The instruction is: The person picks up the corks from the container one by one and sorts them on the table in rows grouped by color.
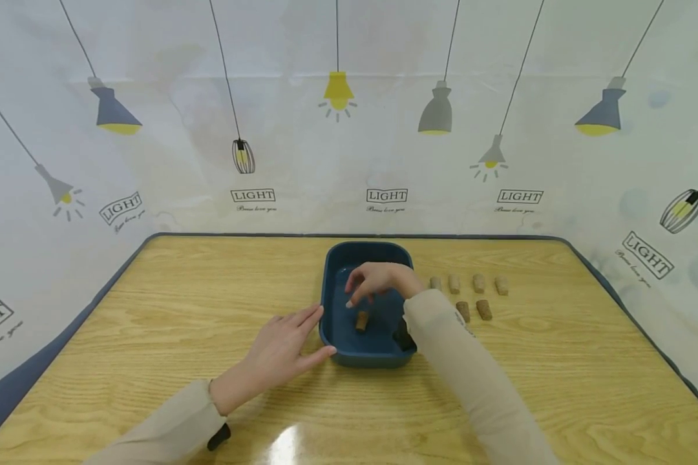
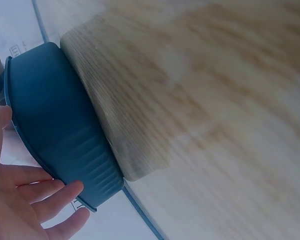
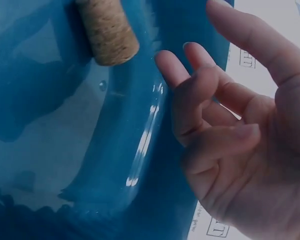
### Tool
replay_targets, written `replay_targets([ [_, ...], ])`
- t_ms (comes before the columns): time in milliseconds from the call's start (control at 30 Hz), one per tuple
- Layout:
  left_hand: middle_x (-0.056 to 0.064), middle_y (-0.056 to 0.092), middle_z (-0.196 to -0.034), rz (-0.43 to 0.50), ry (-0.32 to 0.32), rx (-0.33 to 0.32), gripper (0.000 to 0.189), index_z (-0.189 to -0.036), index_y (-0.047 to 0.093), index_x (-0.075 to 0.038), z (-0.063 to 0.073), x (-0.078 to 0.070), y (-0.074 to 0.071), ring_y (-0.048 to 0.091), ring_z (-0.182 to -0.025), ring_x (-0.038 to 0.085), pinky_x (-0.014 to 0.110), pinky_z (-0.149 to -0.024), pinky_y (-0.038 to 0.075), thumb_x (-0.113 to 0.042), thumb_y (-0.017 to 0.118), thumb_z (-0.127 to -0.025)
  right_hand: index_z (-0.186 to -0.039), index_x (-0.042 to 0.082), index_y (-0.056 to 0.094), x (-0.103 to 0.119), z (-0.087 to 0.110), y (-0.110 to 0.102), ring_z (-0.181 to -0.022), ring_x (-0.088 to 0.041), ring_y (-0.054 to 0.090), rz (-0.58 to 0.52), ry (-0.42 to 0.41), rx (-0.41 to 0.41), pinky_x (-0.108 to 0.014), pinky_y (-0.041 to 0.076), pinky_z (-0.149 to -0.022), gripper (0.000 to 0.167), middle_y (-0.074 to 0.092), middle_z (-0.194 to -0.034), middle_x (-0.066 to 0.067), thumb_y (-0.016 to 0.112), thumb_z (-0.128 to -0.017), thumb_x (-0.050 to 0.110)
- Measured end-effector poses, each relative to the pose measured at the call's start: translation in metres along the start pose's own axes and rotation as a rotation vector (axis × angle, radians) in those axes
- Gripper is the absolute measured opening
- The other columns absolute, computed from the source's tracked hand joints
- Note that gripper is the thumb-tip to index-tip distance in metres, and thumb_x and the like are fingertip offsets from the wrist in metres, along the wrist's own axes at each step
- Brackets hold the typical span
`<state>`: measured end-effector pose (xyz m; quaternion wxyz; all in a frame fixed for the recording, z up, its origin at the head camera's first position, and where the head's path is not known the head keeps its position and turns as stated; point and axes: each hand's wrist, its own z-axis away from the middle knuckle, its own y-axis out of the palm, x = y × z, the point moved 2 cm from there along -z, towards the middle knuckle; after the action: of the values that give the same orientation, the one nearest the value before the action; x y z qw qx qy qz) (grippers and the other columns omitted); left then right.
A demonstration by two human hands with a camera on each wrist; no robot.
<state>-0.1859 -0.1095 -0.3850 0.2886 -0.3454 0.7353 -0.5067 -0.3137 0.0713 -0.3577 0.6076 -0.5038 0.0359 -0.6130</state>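
Note:
A blue plastic basin [image 1: 368, 361] stands on the table, and one cork [image 1: 362, 321] lies on its floor. My left hand [image 1: 285, 349] rests against the basin's left wall and near corner, with fingers extended; in the left wrist view its fingertips touch the rim. Over the inside of the basin hovers my right hand [image 1: 375, 279], fingers loosely bent and thumb apart, with nothing in them. The right wrist view shows the cork [image 3: 110, 32] a short way from the fingertips of that hand [image 3: 250, 130].
Several corks [image 1: 479, 283] stand in rough rows on the wooden table [image 1: 209, 290] to the right of the basin, partly behind the right sleeve [image 1: 471, 368]. Lamp-printed cloth walls [image 1: 302, 155] enclose the table at the back and sides.

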Motion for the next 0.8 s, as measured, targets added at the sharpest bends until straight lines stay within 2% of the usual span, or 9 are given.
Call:
replay_targets([
  [267,0.010,0.049,-0.125,-0.002,0.002,0.000,0.071,-0.127,0.048,-0.002,0.000,0.001,0.001,0.054,-0.101,0.025,0.042,-0.077,0.044,-0.058,0.045,-0.083,-0.104,0.009,0.056,-0.009,-0.001,0.004,-0.076,-0.019,0.057,-0.056,0.076,0.033,-0.034,0.044,-0.064,0.033,0.056,-0.093,-0.004,0.068,-0.078,0.024],
  [467,0.009,0.049,-0.125,0.003,-0.008,0.012,0.071,-0.127,0.048,-0.003,0.000,0.001,0.002,0.053,-0.102,0.024,0.042,-0.078,0.043,-0.059,0.044,-0.083,-0.100,0.010,0.056,-0.015,-0.002,0.008,-0.079,-0.017,0.058,-0.068,0.131,0.061,-0.032,0.046,-0.065,0.031,0.056,-0.094,-0.004,0.070,-0.077,0.024],
  [800,0.010,0.049,-0.124,0.020,-0.003,-0.007,0.070,-0.127,0.048,-0.003,0.001,0.001,0.001,0.054,-0.101,0.024,0.042,-0.077,0.044,-0.057,0.047,-0.082,-0.105,0.011,0.052,-0.013,-0.001,0.014,-0.087,-0.019,0.054,-0.096,0.187,0.140,-0.034,0.046,-0.071,0.040,0.053,-0.099,-0.005,0.073,-0.072,0.018],
])
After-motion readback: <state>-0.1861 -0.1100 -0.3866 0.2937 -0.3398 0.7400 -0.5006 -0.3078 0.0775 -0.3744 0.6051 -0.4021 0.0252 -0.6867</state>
